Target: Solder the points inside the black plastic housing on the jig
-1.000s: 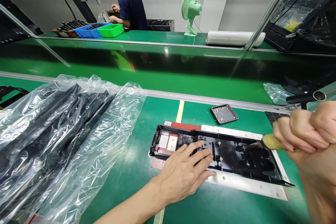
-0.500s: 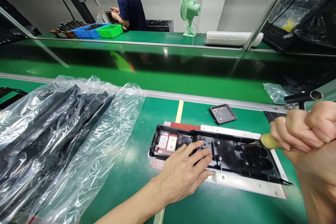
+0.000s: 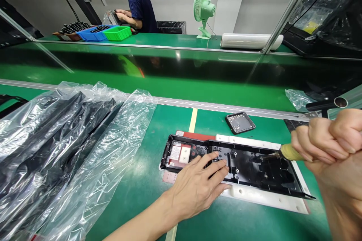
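Right hand (image 3: 325,139) closed in a fist round the yellow handle of a tool (image 3: 291,153). Metal shaft points left from the grip, over the floor of a long black housing (image 3: 250,163); whether its tip touches, cannot tell.

Housing lies left of the grip and slightly below it in view, long axis running left to right, roughly in line with the shaft. White fixture (image 3: 260,196) beneath it.

Left hand (image 3: 199,180) the nearer to the housing: flat on it near mid-length, fingers spread, gripping nothing, well left of the right fist.

Beyond the housing, up and left of the grip: small dark tray (image 3: 243,123) with tiny metal pieces (image 3: 234,119).
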The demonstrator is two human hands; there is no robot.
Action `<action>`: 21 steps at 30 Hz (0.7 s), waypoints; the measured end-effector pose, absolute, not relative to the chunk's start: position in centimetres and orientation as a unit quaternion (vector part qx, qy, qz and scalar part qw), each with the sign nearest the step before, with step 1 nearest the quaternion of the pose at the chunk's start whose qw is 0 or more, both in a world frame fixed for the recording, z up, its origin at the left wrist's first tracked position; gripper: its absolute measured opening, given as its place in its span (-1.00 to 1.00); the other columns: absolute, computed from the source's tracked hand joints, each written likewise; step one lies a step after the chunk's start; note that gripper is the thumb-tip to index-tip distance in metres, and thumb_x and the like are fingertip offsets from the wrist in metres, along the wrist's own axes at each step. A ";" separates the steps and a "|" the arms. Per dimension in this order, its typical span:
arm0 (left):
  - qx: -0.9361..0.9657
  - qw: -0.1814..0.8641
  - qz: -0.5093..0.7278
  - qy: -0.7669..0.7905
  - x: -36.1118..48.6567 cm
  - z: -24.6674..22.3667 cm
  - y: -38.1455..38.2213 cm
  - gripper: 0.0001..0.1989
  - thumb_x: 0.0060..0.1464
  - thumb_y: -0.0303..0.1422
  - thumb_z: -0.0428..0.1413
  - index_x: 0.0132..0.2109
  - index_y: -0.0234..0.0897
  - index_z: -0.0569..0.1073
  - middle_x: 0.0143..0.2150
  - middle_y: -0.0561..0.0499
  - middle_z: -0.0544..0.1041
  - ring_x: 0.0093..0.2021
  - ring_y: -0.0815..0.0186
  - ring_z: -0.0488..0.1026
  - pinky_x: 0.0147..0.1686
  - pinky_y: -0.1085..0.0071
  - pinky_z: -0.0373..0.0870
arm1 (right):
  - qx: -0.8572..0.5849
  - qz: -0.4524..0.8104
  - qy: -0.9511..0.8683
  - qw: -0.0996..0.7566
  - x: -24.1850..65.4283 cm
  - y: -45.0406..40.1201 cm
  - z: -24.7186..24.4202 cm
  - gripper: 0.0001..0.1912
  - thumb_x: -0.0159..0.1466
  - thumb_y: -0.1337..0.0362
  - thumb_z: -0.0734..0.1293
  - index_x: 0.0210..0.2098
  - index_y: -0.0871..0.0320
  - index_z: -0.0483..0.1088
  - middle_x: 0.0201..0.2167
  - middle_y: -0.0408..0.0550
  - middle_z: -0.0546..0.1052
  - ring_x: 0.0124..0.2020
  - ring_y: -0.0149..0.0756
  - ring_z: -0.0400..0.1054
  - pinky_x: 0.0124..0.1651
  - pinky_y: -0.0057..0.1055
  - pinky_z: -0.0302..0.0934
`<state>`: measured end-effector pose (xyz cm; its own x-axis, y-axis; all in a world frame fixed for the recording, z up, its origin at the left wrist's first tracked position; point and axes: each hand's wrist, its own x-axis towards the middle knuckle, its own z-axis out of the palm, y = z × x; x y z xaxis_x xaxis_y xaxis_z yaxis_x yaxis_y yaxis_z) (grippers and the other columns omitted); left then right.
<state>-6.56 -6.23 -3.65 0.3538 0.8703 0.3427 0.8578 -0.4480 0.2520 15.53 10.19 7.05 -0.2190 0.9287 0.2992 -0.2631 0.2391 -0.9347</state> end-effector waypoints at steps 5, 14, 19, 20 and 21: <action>0.822 0.014 0.220 0.524 -6.6 -3.7 -6.2 -0.63 0.42 -0.19 0.02 0.22 -0.28 0.43 0.25 -0.01 0.50 0.32 0.06 0.35 0.13 0.11 0.52 | -0.302 0.556 -0.553 0.542 15.4 10.0 7.1 -0.39 0.30 -0.18 0.17 -0.70 0.07 0.05 -0.85 -0.25 0.02 -0.86 -0.39 -0.11 -0.80 -0.34 -0.12; 0.822 0.017 0.218 0.526 -6.6 -3.6 -6.3 -0.63 0.42 -0.20 0.01 0.23 -0.27 0.42 0.27 0.00 0.49 0.33 0.06 0.33 0.15 0.12 0.50 | -0.310 0.557 -0.546 0.544 14.9 9.7 7.6 -0.39 0.21 -0.21 0.26 -0.71 0.07 0.06 -0.85 -0.25 0.03 -0.86 -0.40 -0.07 -0.81 -0.37 -0.13; 0.822 0.018 0.216 0.527 -6.6 -3.5 -6.2 -0.63 0.42 -0.20 0.01 0.23 -0.26 0.41 0.27 0.01 0.48 0.33 0.06 0.33 0.13 0.11 0.51 | -0.298 0.557 -0.560 0.536 14.7 9.6 7.7 -0.37 0.16 -0.24 0.30 -0.71 0.07 0.06 -0.86 -0.25 0.02 -0.86 -0.41 -0.10 -0.82 -0.38 -0.15; 0.822 0.017 0.217 0.527 -6.6 -3.5 -6.2 -0.63 0.42 -0.20 0.01 0.23 -0.27 0.42 0.27 0.01 0.48 0.33 0.06 0.33 0.12 0.11 0.51 | -0.299 0.556 -0.559 0.538 14.8 9.7 7.7 -0.38 0.17 -0.25 0.30 -0.71 0.07 0.08 -0.86 -0.24 0.03 -0.86 -0.42 -0.10 -0.81 -0.37 -0.15; 0.822 0.016 0.218 0.526 -6.6 -3.5 -6.2 -0.64 0.42 -0.20 0.02 0.23 -0.27 0.42 0.27 0.01 0.49 0.33 0.06 0.33 0.12 0.11 0.52 | -0.300 0.557 -0.555 0.541 15.0 9.7 7.5 -0.38 0.18 -0.25 0.28 -0.71 0.07 0.09 -0.86 -0.24 0.04 -0.86 -0.42 -0.10 -0.81 -0.37 -0.16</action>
<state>-6.61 -6.24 -3.50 0.3509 0.8722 0.3408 0.8581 -0.4452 0.2558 14.96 9.72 7.55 -0.2353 0.9346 0.2667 -0.2700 0.2007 -0.9417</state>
